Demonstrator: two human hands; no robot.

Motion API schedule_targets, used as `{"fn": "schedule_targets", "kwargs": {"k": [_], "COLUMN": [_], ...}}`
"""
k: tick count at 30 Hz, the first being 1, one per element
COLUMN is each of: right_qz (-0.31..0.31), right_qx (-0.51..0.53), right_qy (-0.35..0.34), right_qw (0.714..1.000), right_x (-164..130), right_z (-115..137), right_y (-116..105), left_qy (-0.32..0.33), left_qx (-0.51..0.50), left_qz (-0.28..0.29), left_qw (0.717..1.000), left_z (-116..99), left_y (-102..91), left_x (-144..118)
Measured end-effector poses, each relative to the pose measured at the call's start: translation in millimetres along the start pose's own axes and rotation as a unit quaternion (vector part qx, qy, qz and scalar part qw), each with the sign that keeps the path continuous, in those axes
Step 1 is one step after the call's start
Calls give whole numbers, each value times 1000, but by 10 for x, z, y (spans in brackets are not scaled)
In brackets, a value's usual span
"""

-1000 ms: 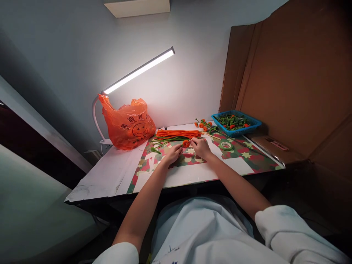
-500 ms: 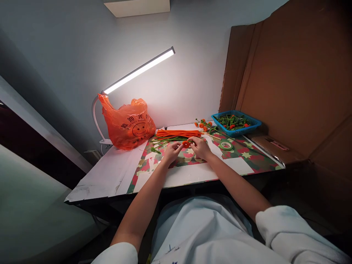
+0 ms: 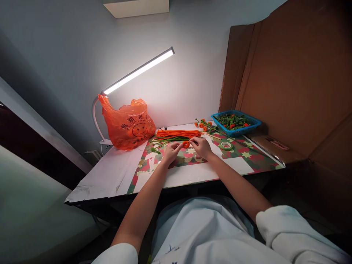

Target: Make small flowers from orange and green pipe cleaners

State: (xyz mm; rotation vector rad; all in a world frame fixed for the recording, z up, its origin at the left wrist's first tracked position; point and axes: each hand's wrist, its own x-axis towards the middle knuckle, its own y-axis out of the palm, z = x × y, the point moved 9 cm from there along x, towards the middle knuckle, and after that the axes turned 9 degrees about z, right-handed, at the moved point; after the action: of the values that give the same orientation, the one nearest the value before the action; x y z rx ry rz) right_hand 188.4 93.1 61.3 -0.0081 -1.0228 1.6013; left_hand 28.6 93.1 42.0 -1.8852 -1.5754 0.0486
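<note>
My left hand (image 3: 171, 151) pinches the left side of a small orange pipe-cleaner flower (image 3: 185, 144), curled into a rounded shape just above the table. On its other side, my right hand (image 3: 202, 147) has thumb and forefinger closed together at the flower's edge; the bit between those fingertips is too small to make out fully. Right behind the hands lies a bundle of orange pipe cleaners (image 3: 178, 133), with thin green stems (image 3: 167, 139) in front of it. To the right of my right hand rests a roll of green tape (image 3: 226, 146).
A blue basket (image 3: 257, 124) of green stems and orange flowers stands at the back right, with finished orange flowers (image 3: 203, 125) beside it. An orange plastic bag (image 3: 128, 126) sits back left under a lit lamp (image 3: 140, 70). Cardboard (image 3: 291, 80) walls the right side.
My right fingertips have shifted slightly and closed into a tighter pinch at the flower's right edge. The flower has turned a little; my left hand stays nearly in place.
</note>
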Motion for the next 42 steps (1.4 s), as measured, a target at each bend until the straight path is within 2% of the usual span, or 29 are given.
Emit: {"fn": "schedule_targets", "kwargs": {"k": [6,22,25,27,31,33,37,42], "right_qz": [-1,-1,-1,-5,2,4,1,-10], "right_qx": [25,30,26,26,32,35,41,50], "right_qy": [24,37,41,53,57,50,35,30], "right_qw": [999,999,999,998,998,998,999,998], "right_x": [33,32,23,18,20,20,15,10], "right_z": [-132,-177,-196,-217,-214,-192,-154,-142], "right_y": [-34,-149,-138,-137,-96,-74,-48,-57], "left_qy": [3,-12,-33,-74,-160,-190,-178,-158], "left_qx": [-7,0,-44,-110,-237,-259,-224,-185], "left_qz": [7,5,27,67,171,166,115,158], "left_qw": [1000,1000,998,989,943,932,951,957], "left_z": [-22,-34,28,108,199,235,232,167], "left_y": [-21,-66,-37,26,222,237,189,295], "left_x": [11,-3,-5,-13,-74,-95,-91,-114]}}
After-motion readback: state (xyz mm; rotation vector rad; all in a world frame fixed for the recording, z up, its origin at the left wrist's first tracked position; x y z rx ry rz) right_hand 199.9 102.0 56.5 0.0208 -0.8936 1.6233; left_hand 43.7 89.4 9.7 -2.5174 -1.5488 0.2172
